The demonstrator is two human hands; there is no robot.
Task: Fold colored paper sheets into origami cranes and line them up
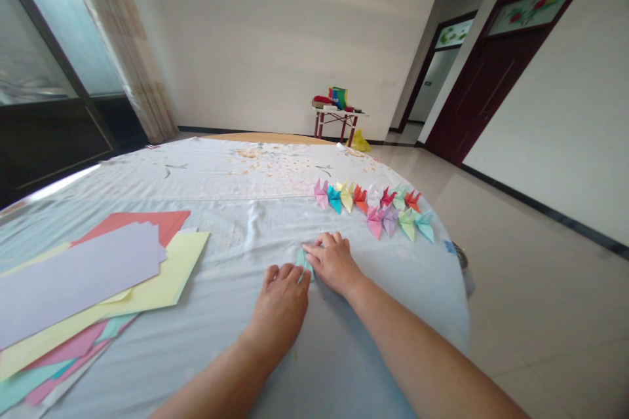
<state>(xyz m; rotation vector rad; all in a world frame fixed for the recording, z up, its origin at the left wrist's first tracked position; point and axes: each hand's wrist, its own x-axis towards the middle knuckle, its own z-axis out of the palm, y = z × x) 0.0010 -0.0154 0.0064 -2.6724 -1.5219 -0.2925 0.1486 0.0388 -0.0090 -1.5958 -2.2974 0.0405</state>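
A small mint-green piece of folded paper (pixel 304 263) lies on the cloth-covered table, partly covered by my fingers. My left hand (pixel 282 298) is at its lower left edge, fingers curled and their tips pressed to the paper. From the right, my right hand (pixel 335 263) reaches over it, thumb and index finger pressed on its upper edge. Beyond my right hand stand several folded paper cranes (pixel 376 220) in two rows, in pink, blue, yellow, red, lilac and green.
At the left lies a loose pile of coloured paper sheets (pixel 88 275), lilac on top. The floral tablecloth (pixel 236 177) covers the round table, whose edge curves down on the right. A small side table (pixel 339 112) with items stands by the far wall, a yellow bag (pixel 361 141) beside it.
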